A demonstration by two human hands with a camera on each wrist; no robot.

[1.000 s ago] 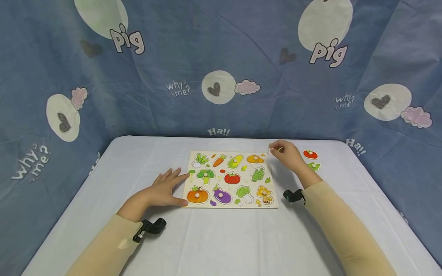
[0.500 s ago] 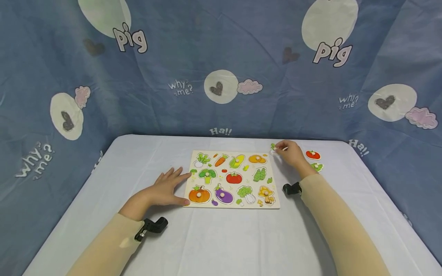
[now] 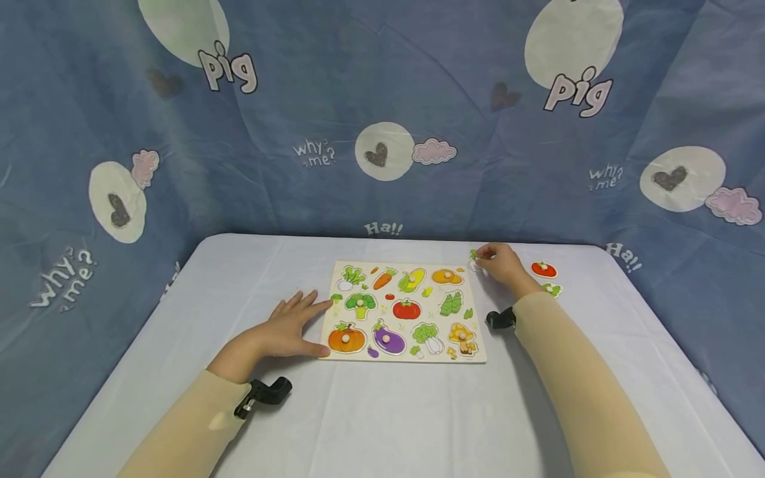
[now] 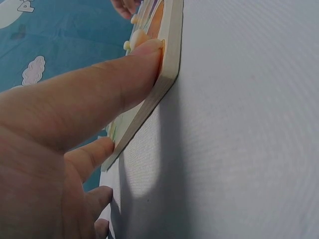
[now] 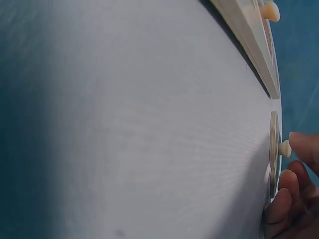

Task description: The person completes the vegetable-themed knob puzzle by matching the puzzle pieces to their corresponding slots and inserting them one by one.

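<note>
A wooden vegetable puzzle board (image 3: 382, 324) lies on the white table. My left hand (image 3: 283, 332) is at its left side, fingers spread. In the left wrist view the thumb (image 4: 144, 57) presses on the board's near corner, and the index fingertip (image 4: 107, 144) is at its side edge. Beyond the board's far right corner my right hand (image 3: 502, 265) pinches the knob (image 5: 284, 148) of a radish puzzle piece (image 3: 474, 264). That piece lies close on the tabletop, partly covered by the fingers. Pumpkin (image 3: 355, 340) and eggplant (image 3: 391, 343) pieces with knobs sit in the board.
A tomato piece (image 3: 544, 269) and a green vegetable piece (image 3: 552, 290), partly covered by the right forearm, lie right of the right hand. Black wrist cameras (image 3: 271, 390) sit on both sleeves. A blue printed cloth (image 3: 287, 199) hangs behind the table (image 3: 382, 425).
The radish piece, first mostly hidden in my right hand, has come to lie flatter on the table beyond the board's corner. My left hand stays on the board. The head view shifts slightly.
</note>
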